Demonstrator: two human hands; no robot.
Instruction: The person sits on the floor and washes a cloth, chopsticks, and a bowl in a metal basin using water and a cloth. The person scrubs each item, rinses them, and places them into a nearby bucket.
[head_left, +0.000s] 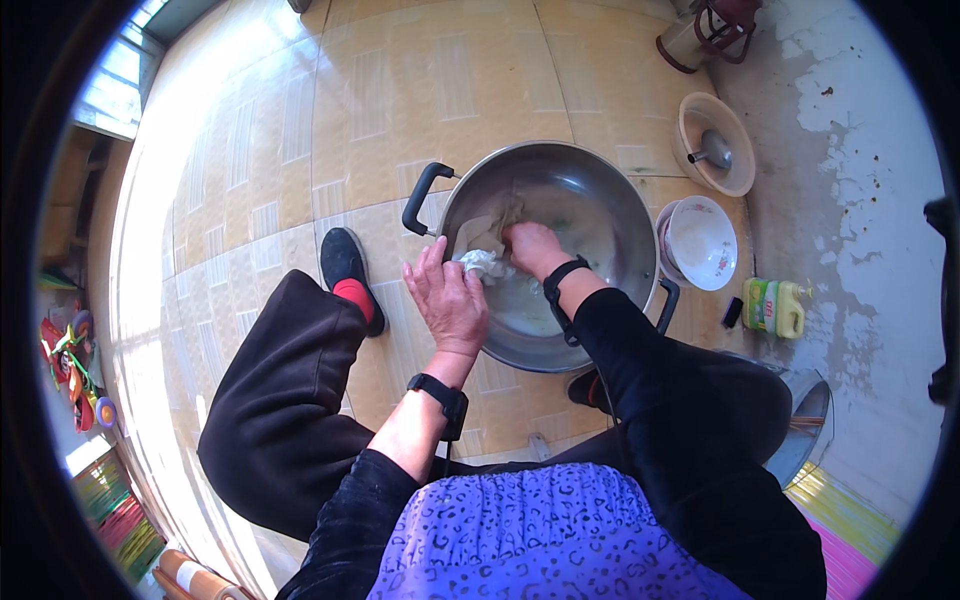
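Note:
A wide two-handled metal pan (555, 352) stands on the tiled floor before me, with some cloudy water and bits of green in it. Inside, towards its left, lies a wet beige cloth (480, 231). My right hand (534, 249) is down in the pan with its fingers curled on the cloth's right end. At the left rim is my left hand (450, 300), its fingers spread, beside a crumpled white piece (482, 262), perhaps a thin cloth or plastic; whether the thumb touches it is unclear.
Right of the pan are stacked floral bowls (703, 241), a beige basin (739, 161) holding a metal ladle, a yellow-green detergent jug (776, 307) and a dark brush (732, 313). A vacuum flask (686, 45) stands near the wall. A metal bucket (806, 420) is by my right knee.

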